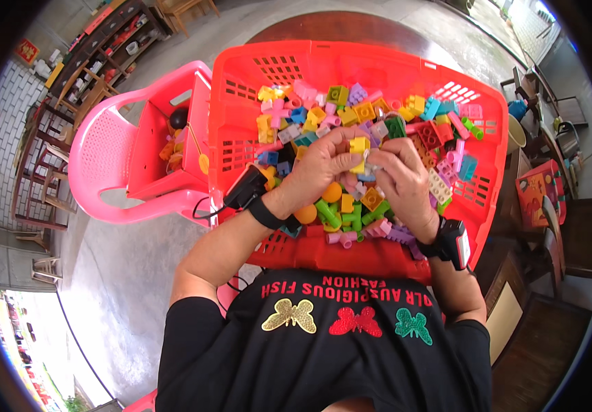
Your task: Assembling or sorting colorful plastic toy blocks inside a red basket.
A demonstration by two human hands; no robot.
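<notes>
Over a heap of toy building blocks, my two hands meet near the middle of a big red plastic basket (351, 259). My left hand (315, 172) is closed, with a yellow building block (358, 145) pinched between thumb and fingers. Right beside that block, the fingers of my right hand (406, 180) are drawn together around something small and pale that I cannot make out. Below my left hand lie orange balls (332, 192) and green tube-shaped pieces (327, 213). Near my right hand is a cream block (439, 187) with studs. Each wrist wears a strapped black device.
On the left, a pink plastic chair (107, 158) carries a red box (155, 161) with orange pieces and a dark ball inside. A round brown table (351, 29) shows behind the basket. Wooden furniture (543, 336) stands at the right, and shelves (117, 41) at the far left.
</notes>
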